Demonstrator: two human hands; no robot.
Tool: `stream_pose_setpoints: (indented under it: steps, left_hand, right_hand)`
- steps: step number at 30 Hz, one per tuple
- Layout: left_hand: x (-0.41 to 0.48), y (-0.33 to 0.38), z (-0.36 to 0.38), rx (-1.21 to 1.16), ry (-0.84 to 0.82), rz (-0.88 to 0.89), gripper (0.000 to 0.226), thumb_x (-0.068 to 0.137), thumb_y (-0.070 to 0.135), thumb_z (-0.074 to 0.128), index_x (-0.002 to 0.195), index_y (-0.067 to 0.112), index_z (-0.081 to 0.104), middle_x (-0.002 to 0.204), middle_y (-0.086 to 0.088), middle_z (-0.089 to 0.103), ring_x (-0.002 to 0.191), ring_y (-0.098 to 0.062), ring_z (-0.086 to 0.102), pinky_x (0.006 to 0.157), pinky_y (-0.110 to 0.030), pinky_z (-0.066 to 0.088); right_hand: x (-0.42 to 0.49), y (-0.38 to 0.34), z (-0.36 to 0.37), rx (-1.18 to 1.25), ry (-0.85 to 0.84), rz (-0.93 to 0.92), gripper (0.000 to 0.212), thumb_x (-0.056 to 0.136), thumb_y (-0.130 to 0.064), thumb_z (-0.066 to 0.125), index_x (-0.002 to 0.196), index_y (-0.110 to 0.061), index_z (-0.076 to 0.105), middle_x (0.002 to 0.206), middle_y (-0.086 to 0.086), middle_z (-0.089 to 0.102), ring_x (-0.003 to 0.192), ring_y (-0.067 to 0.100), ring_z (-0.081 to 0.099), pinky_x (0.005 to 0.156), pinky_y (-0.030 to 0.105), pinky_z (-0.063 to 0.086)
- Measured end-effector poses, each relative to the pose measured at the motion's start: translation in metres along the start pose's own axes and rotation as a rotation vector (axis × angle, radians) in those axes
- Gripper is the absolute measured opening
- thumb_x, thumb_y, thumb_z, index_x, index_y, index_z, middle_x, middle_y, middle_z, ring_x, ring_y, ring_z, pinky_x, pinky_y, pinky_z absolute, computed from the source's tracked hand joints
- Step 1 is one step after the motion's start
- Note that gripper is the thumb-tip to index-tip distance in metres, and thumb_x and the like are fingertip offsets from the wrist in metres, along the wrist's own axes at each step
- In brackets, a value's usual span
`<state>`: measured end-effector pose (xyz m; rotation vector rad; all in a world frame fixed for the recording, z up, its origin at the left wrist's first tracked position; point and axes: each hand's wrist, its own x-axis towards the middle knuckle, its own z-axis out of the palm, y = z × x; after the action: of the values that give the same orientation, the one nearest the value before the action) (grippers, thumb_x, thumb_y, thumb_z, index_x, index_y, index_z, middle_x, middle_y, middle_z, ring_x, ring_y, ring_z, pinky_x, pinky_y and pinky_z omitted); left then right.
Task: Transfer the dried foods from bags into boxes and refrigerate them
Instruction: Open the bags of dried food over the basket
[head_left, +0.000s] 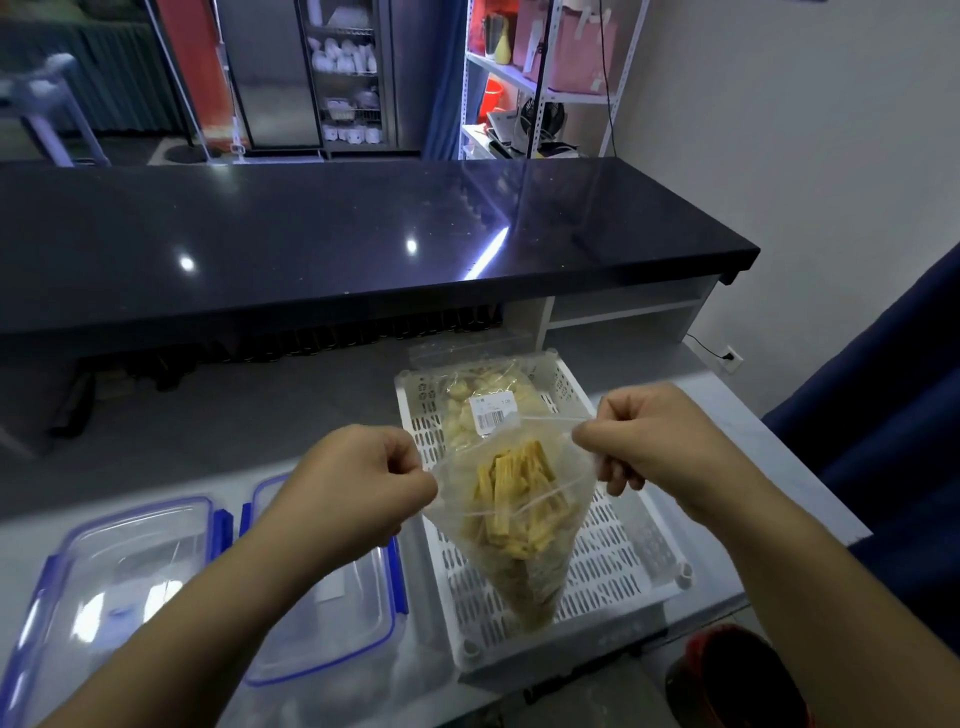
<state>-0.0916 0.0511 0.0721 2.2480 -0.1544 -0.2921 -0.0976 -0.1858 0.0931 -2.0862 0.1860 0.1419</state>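
Left hand (363, 478) and right hand (639, 436) each pinch one side of the mouth of a clear bag (519, 525) and hold it spread apart. The bag hangs above a white slotted basket (618, 545) and contains yellow dried sticks. A second bag (483, 400), labelled, lies in the basket's far end. Two clear blue-latched boxes (119, 587) stand on the bench (260, 431), left of the basket.
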Motion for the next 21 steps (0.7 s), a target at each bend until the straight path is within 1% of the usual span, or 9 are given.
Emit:
stream_pose_setpoints:
  steps: [3,5,8,11,13,15,17,19,21]
  left_hand:
    - [-0.002,-0.011,0.001,0.002,-0.008,-0.029,0.011,0.077,0.011,0.061,0.069,0.004,0.061,0.056,-0.003,0.062,0.045,-0.008,0.059,0.052,-0.03,0.056]
    - [-0.002,-0.017,-0.002,-0.001,-0.003,-0.034,0.011,0.077,0.013,0.061,0.07,0.004,0.062,0.059,-0.005,0.063,0.046,-0.009,0.06,0.053,-0.032,0.057]
    - [-0.004,-0.026,-0.006,0.028,-0.016,-0.05,0.011,0.077,0.016,0.061,0.069,0.008,0.062,0.061,-0.007,0.064,0.052,-0.015,0.062,0.057,-0.036,0.058]
    - [-0.005,-0.04,-0.013,0.091,-0.025,-0.081,0.01,0.074,0.019,0.06,0.066,0.012,0.061,0.064,-0.008,0.067,0.06,-0.022,0.067,0.059,-0.042,0.059]
    - [-0.006,-0.05,-0.018,0.087,-0.032,-0.109,0.009,0.074,0.018,0.061,0.068,0.01,0.062,0.066,-0.01,0.068,0.06,-0.02,0.066,0.059,-0.04,0.059]
    - [-0.009,-0.058,-0.022,0.074,-0.049,-0.124,0.01,0.075,0.017,0.062,0.069,0.009,0.063,0.066,-0.01,0.068,0.058,-0.017,0.064,0.058,-0.036,0.058]
    - [-0.01,-0.064,-0.027,0.081,-0.071,-0.119,0.011,0.075,0.02,0.064,0.068,0.011,0.064,0.065,-0.007,0.068,0.06,-0.018,0.065,0.058,-0.034,0.058]
    - [-0.009,-0.07,-0.034,0.089,-0.077,-0.104,0.014,0.077,0.026,0.065,0.068,0.015,0.064,0.064,-0.003,0.068,0.063,-0.019,0.067,0.061,-0.038,0.06]
    - [-0.005,-0.073,-0.041,0.086,-0.036,-0.078,0.016,0.079,0.031,0.064,0.069,0.018,0.064,0.064,-0.001,0.068,0.063,-0.017,0.067,0.064,-0.042,0.059]
  right_hand:
    - [0.0,0.005,0.018,0.016,-0.019,0.019,0.021,0.08,-0.004,0.064,0.061,-0.003,0.057,0.045,0.005,0.059,0.041,0.015,0.055,0.041,0.021,0.041]
    - [0.0,0.002,0.025,0.052,-0.004,0.002,0.023,0.081,-0.007,0.065,0.06,-0.006,0.055,0.045,0.005,0.058,0.04,0.014,0.054,0.041,0.021,0.041]
    - [0.0,-0.006,0.036,0.07,-0.011,-0.035,0.023,0.082,-0.014,0.068,0.064,-0.004,0.057,0.049,0.006,0.06,0.041,0.013,0.055,0.042,0.019,0.042]
    - [-0.002,-0.008,0.059,0.047,-0.045,-0.041,0.027,0.083,-0.02,0.069,0.071,0.003,0.06,0.052,0.006,0.061,0.042,0.011,0.055,0.042,0.017,0.042]
    - [-0.003,-0.009,0.076,0.034,-0.057,-0.038,0.029,0.082,-0.022,0.07,0.072,0.003,0.06,0.053,0.006,0.061,0.042,0.009,0.055,0.042,0.015,0.043]
    - [-0.002,-0.012,0.091,0.029,-0.061,-0.042,0.028,0.082,-0.024,0.071,0.069,-0.003,0.059,0.053,0.006,0.061,0.043,0.01,0.055,0.045,0.018,0.046]
    - [-0.001,-0.015,0.099,0.013,-0.056,-0.043,0.031,0.082,-0.028,0.07,0.07,-0.002,0.059,0.055,0.005,0.061,0.045,0.011,0.056,0.047,0.02,0.048]
    - [-0.001,-0.018,0.101,0.01,-0.051,-0.044,0.04,0.081,-0.033,0.07,0.074,0.005,0.059,0.056,0.006,0.06,0.044,0.009,0.055,0.046,0.018,0.047]
    - [-0.001,-0.02,0.099,0.011,-0.043,-0.049,0.046,0.081,-0.037,0.069,0.075,0.007,0.059,0.057,0.006,0.06,0.043,0.008,0.054,0.045,0.016,0.045]
